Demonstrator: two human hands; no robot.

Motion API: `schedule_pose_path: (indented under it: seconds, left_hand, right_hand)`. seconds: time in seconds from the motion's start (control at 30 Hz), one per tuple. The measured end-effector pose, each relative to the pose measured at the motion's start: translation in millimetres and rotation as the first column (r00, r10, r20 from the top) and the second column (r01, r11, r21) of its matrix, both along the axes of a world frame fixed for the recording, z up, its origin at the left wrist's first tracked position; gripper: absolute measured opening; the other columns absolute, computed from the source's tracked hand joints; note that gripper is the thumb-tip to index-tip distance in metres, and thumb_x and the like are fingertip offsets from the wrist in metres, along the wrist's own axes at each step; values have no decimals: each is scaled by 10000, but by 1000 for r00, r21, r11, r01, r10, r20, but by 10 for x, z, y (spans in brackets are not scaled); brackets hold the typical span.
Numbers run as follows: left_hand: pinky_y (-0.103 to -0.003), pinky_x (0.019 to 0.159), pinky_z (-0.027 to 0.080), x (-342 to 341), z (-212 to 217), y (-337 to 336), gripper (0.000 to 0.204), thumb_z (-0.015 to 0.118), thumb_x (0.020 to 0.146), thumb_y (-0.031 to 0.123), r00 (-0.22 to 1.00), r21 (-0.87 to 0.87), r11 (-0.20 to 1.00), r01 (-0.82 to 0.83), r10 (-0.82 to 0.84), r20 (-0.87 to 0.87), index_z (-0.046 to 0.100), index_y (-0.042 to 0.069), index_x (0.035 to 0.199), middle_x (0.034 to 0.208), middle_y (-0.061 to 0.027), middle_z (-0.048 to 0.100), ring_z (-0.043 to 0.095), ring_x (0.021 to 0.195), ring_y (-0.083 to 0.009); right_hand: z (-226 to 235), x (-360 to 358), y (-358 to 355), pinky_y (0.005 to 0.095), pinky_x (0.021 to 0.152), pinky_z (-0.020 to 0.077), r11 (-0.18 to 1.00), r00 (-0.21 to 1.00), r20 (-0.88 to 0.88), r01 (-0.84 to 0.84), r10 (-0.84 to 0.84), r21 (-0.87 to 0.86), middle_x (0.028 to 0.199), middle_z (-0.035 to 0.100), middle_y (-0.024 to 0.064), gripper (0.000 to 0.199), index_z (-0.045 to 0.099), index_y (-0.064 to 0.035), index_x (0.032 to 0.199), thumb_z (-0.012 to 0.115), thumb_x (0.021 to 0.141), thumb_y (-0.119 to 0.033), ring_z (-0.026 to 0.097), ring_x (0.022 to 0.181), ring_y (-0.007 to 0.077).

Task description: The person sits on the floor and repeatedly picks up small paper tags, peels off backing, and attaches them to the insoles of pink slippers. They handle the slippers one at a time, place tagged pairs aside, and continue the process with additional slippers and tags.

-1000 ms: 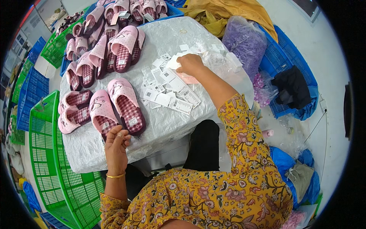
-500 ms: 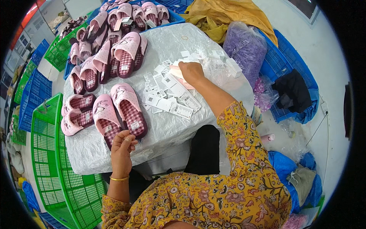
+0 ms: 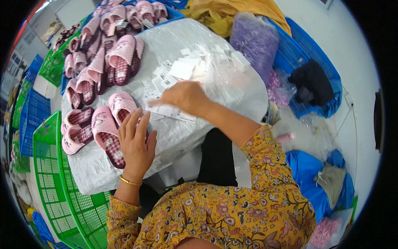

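Observation:
My left hand (image 3: 137, 145) is over a pink slipper (image 3: 122, 102) near the table's front left, fingers spread, covering much of its checked insole. I cannot tell whether the fingertips touch it. Close to its left lies a matching slipper (image 3: 104, 121), toe pointing away from me. My right hand (image 3: 184, 99) is smeared by motion above the white paper tags (image 3: 159, 84) in the middle of the table, its fingers toward the left; what it holds, if anything, does not show. Another pair of pink slippers (image 3: 76, 139) lies on its side farther left.
Plastic film covers the table (image 3: 174, 37). More pink slippers (image 3: 120, 54) crowd its far left, beside a blue crate (image 3: 174, 15). A green crate (image 3: 47, 166) stands at the left edge. On the right are a purple bag (image 3: 253, 43) and a blue basket (image 3: 323, 66).
My left hand has gone from closed fingers to spread ones and moved up over the right slipper. My right hand has come back from the tags, down and to the left.

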State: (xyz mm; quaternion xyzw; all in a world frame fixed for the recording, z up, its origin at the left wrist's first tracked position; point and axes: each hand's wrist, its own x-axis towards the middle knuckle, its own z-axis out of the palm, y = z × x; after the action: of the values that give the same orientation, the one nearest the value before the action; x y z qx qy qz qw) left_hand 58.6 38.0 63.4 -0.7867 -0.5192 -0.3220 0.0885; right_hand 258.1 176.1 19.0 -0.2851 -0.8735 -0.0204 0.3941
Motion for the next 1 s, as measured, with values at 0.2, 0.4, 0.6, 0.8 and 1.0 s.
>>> schedule_pose_path:
  seconds: [0.2, 0.4, 0.6, 0.8, 1.0]
  left_hand:
    - [-394, 856, 448, 258, -75, 173, 415, 742, 754, 99, 971, -238, 949, 208, -229, -66, 630, 54, 1151, 909, -84, 698, 643, 896, -257]
    - [-324, 704, 465, 333, -264, 348, 159, 706, 854, 97, 957, -378, 879, 289, -272, 97, 668, 32, 994, 769, -81, 659, 606, 709, -180]
    - [-202, 551, 373, 387, -486, 562, 118, 658, 924, 90, 741, -601, 683, 415, 129, 659, 628, -23, 913, 735, 1, 620, 470, 638, -21]
    - [-207, 679, 444, 365, -556, 500, 134, 620, 948, 101, 730, -660, 624, 418, 201, 653, 615, -18, 1011, 880, -51, 691, 602, 770, -73]
    - [-233, 754, 488, 183, -615, 287, 155, 591, 973, 122, 616, -642, 654, 401, 326, 717, 600, -11, 1053, 939, -81, 709, 654, 841, -106]
  right_hand:
    - [-182, 18, -940, 428, 575, 494, 944, 971, -231, -25, -54, -328, 672, 616, 92, 229, 616, -99, 859, 734, 830, -293, 636, 660, 312]
    - [-400, 591, -1266, 314, 669, 521, 710, 746, -496, -45, -444, -703, 836, 691, 113, 163, 657, -36, 1026, 691, 911, -147, 653, 715, 173]
    - [-566, 1029, -1080, 356, 673, 515, 760, 728, -341, 371, -595, -533, 897, 652, 96, 140, 675, -75, 1015, 661, 877, -59, 640, 750, 266]
    - [-426, 852, -813, 391, 735, 525, 811, 876, -175, 318, -450, -492, 933, 645, 78, 150, 698, -82, 989, 711, 843, -116, 637, 873, 268]
    - [-386, 648, -716, 401, 832, 504, 860, 949, -61, 251, -309, -444, 985, 658, 61, 268, 698, -90, 1037, 772, 797, -182, 591, 982, 278]
